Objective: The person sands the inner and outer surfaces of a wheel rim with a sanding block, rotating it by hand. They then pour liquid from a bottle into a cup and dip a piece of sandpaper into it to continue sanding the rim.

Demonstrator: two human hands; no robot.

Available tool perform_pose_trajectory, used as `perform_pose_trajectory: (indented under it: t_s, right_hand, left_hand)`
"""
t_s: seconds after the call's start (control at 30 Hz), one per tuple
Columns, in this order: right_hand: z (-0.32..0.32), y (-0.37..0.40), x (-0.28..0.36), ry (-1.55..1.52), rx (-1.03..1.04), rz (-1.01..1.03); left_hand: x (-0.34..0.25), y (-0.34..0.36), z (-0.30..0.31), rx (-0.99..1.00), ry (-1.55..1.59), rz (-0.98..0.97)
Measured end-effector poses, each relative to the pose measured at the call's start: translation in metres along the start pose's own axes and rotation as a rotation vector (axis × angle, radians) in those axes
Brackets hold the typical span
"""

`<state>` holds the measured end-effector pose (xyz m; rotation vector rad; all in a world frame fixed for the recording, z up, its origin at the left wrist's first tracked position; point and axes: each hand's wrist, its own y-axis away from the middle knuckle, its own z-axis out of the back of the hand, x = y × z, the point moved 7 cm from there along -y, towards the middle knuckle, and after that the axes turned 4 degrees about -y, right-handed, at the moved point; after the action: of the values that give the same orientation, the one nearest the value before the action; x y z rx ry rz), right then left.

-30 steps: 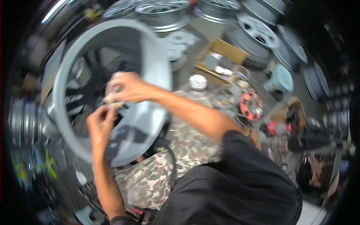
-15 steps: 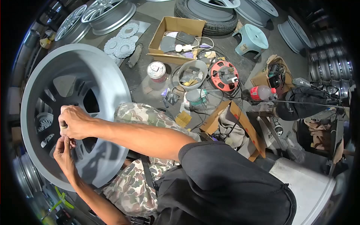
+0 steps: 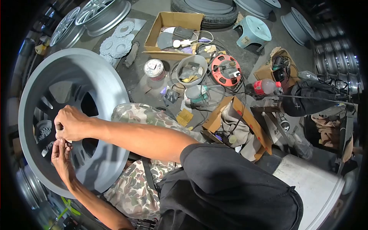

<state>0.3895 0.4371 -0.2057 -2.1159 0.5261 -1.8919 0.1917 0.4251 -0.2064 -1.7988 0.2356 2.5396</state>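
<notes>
A grey wheel rim (image 3: 32, 165) stands tilted in front of me at the left, its spokes facing away inside the barrel. Both hands meet over its open side. My right hand (image 3: 73, 123) is closed, fingers curled in, with its knuckles up. Just below it, my left hand (image 3: 62, 158) has thumb and fingertips pinched together, touching or nearly touching the underside of the right hand. Whatever lies between the fingers is hidden or too small to name. Camouflage cloth (image 3: 134, 184) covers my lap beside the rim.
Beyond the rim lie a paint can (image 3: 154, 70), a bucket (image 3: 191, 71), a red cable reel (image 3: 226, 71) and cardboard boxes (image 3: 174, 17). A blue stool (image 3: 253, 32) stands farther off. More rims (image 3: 103, 17) and a tyre (image 3: 207, 21) line the back. Cables cross the floor.
My view has shifted slightly, so the surroundings sit a little differently. Both hands stay together over the rim, the left fingers slightly repositioned beneath the right hand.
</notes>
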Motion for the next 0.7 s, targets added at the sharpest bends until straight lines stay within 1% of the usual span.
perform_pose_trajectory:
  t_s: [0.07,0.13,0.2,0.23,0.27,0.37,0.4,0.47,0.5,0.57,0.67,0.7]
  right_hand:
    - [0.002,0.002,0.005,-0.113,0.068,-0.033]
    - [0.006,0.003,0.005,-0.08,0.052,-0.014]
    - [0.005,0.001,0.0,-0.039,0.134,-0.073]
    - [0.004,0.001,-0.007,-0.074,0.218,-0.133]
    - [0.003,0.0,-0.009,-0.033,0.288,-0.093]
    - [0.007,0.008,-0.001,-0.031,0.39,-0.099]
    - [0.006,0.009,-0.002,-0.031,0.398,-0.101]
    - [0.002,0.011,-0.002,-0.005,0.436,-0.091]
    - [0.001,0.013,-0.001,-0.019,0.443,-0.108]
    - [-0.005,0.015,0.0,-0.028,0.464,-0.123]
    - [-0.013,0.017,-0.004,-0.022,0.494,-0.134]
    - [-0.015,0.016,-0.005,0.0,0.475,-0.115]
  left_hand:
    - [0.0,0.0,0.004,0.005,0.029,-0.012]
    - [0.001,0.0,0.009,0.008,0.058,-0.02]
    - [0.001,0.0,0.01,0.083,0.088,-0.03]
    - [-0.002,0.003,0.008,0.072,0.063,-0.014]
    - [-0.007,0.008,0.004,0.056,0.066,-0.011]
    - [-0.024,0.022,-0.009,0.011,-0.047,-0.012]
    - [-0.024,0.023,-0.007,0.005,-0.043,-0.009]
    - [-0.03,0.025,-0.006,0.031,-0.18,-0.091]
    - [-0.028,0.025,-0.004,0.022,-0.179,-0.087]
    - [-0.031,0.024,-0.003,0.046,-0.227,-0.18]
    - [-0.024,0.022,-0.003,0.033,-0.23,-0.197]
    - [-0.02,0.021,-0.001,0.02,-0.224,-0.195]
